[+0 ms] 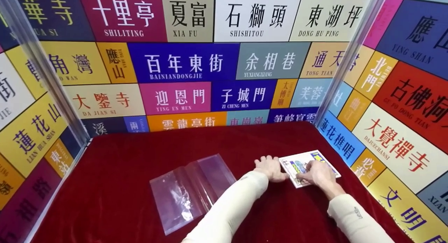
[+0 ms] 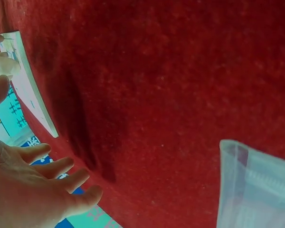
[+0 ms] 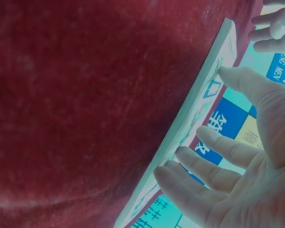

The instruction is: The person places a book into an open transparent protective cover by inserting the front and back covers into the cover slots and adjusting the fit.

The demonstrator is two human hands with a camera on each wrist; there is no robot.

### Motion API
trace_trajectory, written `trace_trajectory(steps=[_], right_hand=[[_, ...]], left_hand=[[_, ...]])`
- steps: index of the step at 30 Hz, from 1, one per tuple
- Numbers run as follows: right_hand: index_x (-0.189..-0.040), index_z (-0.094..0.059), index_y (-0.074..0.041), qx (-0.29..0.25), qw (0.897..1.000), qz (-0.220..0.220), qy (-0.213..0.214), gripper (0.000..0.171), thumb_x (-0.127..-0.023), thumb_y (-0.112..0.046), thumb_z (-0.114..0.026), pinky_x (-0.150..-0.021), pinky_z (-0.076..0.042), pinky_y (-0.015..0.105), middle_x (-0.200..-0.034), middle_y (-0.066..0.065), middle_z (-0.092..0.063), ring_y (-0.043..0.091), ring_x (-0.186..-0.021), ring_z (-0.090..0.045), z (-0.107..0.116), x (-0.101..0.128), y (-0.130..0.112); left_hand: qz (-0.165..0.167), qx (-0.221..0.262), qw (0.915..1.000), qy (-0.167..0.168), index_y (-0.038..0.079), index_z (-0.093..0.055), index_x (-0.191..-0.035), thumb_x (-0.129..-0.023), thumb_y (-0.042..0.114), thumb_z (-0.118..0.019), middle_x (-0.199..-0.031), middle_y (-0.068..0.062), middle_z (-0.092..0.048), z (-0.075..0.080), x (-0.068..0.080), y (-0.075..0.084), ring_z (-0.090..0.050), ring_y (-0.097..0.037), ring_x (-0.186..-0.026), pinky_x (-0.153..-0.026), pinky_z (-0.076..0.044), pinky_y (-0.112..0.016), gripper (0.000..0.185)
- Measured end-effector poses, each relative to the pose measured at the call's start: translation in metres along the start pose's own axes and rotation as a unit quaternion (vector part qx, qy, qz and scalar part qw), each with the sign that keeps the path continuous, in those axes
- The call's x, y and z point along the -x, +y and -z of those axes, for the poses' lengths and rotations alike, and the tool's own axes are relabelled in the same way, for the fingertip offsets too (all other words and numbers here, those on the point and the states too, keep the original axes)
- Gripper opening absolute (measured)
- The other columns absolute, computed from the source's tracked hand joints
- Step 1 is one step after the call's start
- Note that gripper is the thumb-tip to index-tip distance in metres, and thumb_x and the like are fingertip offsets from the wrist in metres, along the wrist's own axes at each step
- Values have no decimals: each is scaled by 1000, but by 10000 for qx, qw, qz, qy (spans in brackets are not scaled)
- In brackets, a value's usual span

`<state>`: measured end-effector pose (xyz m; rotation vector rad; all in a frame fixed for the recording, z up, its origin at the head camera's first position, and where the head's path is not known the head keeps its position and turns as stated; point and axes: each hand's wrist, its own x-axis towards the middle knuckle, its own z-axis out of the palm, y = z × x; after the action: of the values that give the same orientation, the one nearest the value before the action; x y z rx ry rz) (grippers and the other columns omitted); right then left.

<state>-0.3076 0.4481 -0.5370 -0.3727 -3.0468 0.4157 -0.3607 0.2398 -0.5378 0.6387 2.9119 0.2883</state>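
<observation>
A thin white book (image 1: 289, 165) with a colourful printed cover lies on the red cloth at the right. My right hand (image 1: 320, 173) is over it, and its fingertips touch the cover. In the right wrist view the thumb and fingers of that hand (image 3: 242, 142) are spread across the book (image 3: 199, 104), whose pale page edge shows. My left hand (image 1: 270, 168) rests beside the book's left edge, fingers spread and holding nothing. In the left wrist view the left hand's fingers (image 2: 78, 183) are loosely extended near the book's corner.
A clear plastic book cover (image 1: 175, 197), with a fold down its middle, lies on the red cloth (image 1: 105, 187) left of my left forearm. Panels (image 1: 182, 64) printed with large characters stand around the back and sides. Clear corner posts (image 1: 350, 57) join them.
</observation>
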Motion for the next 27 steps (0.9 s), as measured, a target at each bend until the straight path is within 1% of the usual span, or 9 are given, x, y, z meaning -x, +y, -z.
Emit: trace_trajectory(steps=[7, 9, 12, 14, 18, 20, 23, 26, 27], right_hand=[[-94, -72, -9, 103, 9999, -11, 106, 60, -74, -61, -95, -67, -53, 51, -88, 14, -72, 33, -83, -67, -6, 0, -3], [-94, -73, -9, 107, 9999, 7, 126, 62, -75, -63, -94, -68, -54, 51, -87, 13, -73, 33, -83, -67, -8, -1, -5], [-93, -74, -9, 87, 9999, 47, 94, 63, -77, -66, -92, -69, -55, 51, -88, 13, -73, 33, -83, -68, -10, -1, -7], [-95, -74, -8, 95, 9999, 87, 44, 64, -79, -67, -91, -71, -56, 52, -89, 13, -74, 33, -83, -68, -9, -1, -7], [-103, -76, -5, 219, 9996, 160, 8, 65, -81, -64, -91, -75, -57, 58, -94, 17, -75, 36, -87, -69, -5, 2, -2], [-105, -76, -3, 248, 9995, 173, -4, 64, -81, -62, -91, -77, -58, 59, -94, 18, -75, 37, -88, -70, -3, 2, 1], [-100, -75, -5, 299, 9993, 211, -31, 59, -83, -60, -91, -73, -57, 57, -89, 15, -72, 35, -84, -68, -2, 2, 2], [-94, -73, -8, 364, 9990, 241, -59, 57, -84, -61, -91, -67, -55, 54, -84, 12, -70, 32, -79, -65, -3, 1, 1], [-93, -72, -9, 390, 9989, 260, -54, 56, -84, -61, -90, -66, -54, 54, -83, 12, -69, 32, -78, -65, -3, 1, 1]], left_hand=[[19, 228, 9996, -190, 21, -63, -147, -90, 79, -72, -144, -2, -68, 1, -5, 3, -60, -22, -135, -107, -53, -41, 82], [110, 328, 9992, -200, 22, -64, -145, -89, 78, -73, -143, -1, -68, 1, -7, 5, -59, -22, -135, -108, -53, -41, 80], [280, 439, 9984, -217, 23, -62, -147, -89, 74, -74, -146, 0, -67, 1, -9, 7, -57, -22, -137, -110, -51, -42, 78], [330, 535, 9978, -231, 23, -61, -149, -90, 71, -74, -148, 0, -66, 0, -10, 9, -56, -22, -139, -112, -49, -43, 77], [277, 799, 9959, -320, 23, -61, -151, -92, 62, -74, -149, 0, -67, -1, -11, 19, -54, -23, -138, -114, -47, -44, 72], [288, 972, 9942, -349, 23, -61, -152, -92, 59, -73, -150, 1, -67, -4, -17, 25, -54, -23, -138, -116, -46, -45, 71], [412, 1379, 9889, -372, 23, -62, -152, -91, 55, -72, -150, 1, -68, -4, -23, 27, -54, -24, -139, -119, -45, -47, 69], [530, 1986, 9781, -328, 21, -64, -149, -91, 53, -72, -150, -1, -70, -1, -24, 23, -54, -26, -142, -122, -44, -50, 67], [558, 2211, 9731, -323, 20, -65, -147, -91, 52, -73, -150, -2, -71, 5, -19, 20, -54, -27, -143, -123, -43, -51, 65]])
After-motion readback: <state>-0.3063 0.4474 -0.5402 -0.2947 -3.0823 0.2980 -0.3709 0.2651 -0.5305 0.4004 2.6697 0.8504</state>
